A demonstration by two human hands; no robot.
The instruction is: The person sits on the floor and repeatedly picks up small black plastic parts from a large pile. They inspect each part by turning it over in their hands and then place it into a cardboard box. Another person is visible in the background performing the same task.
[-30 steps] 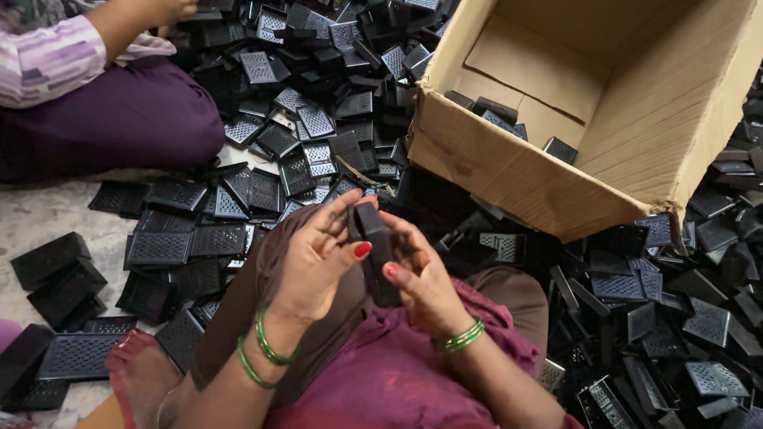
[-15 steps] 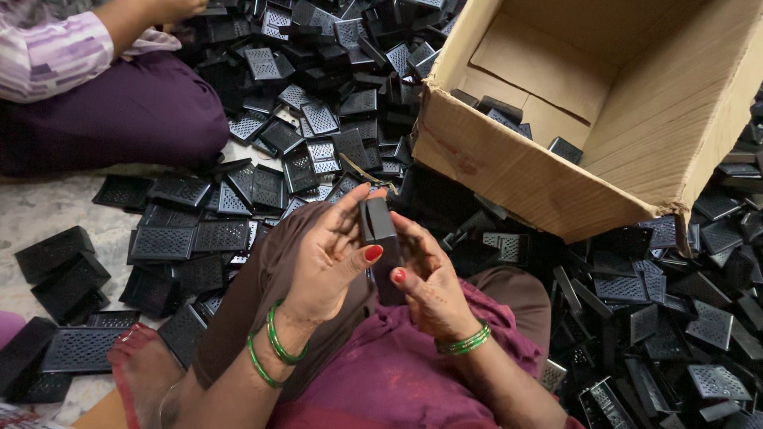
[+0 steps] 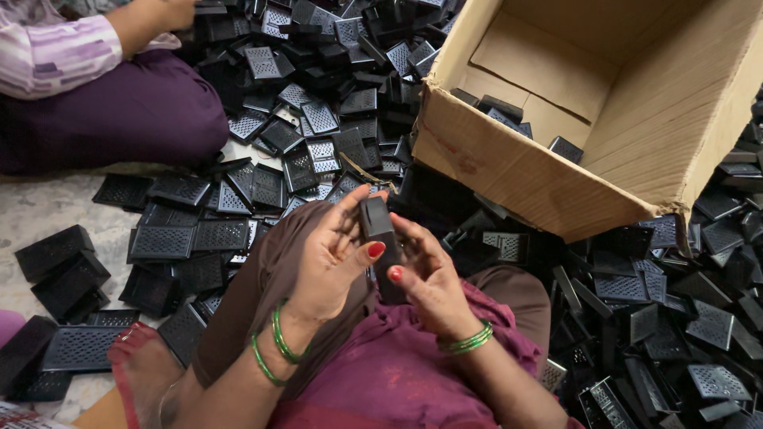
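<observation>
Head view looked straight down on 2 hands meeting over the person's lap. The left hand (image 3: 338,258) was raised with its palm turned inward, fingers curled up and thumb laid across the side of a small black plastic piece (image 3: 377,226), pinching it. The right hand (image 3: 425,274) came in from the other side, wrist bent, fingers cupped under and behind the same piece and thumb pressing on its lower part, so both hands were closed on it together. The piece stood roughly upright between them, above the knees and just in front of a cardboard box (image 3: 517,171). Green bangles (image 3: 274,349) sat on the left wrist, and a green bracelet (image 3: 467,342) on the right. The box lay open on its side, with a few black perforated parts (image 3: 566,148) resting inside. A large heap of black perforated plates (image 3: 318,119) covered the floor around the legs, spreading to both sides. At the upper left sat another person in purple trousers (image 3: 119,111) and a striped sleeve (image 3: 56,56), well apart from the hands.
</observation>
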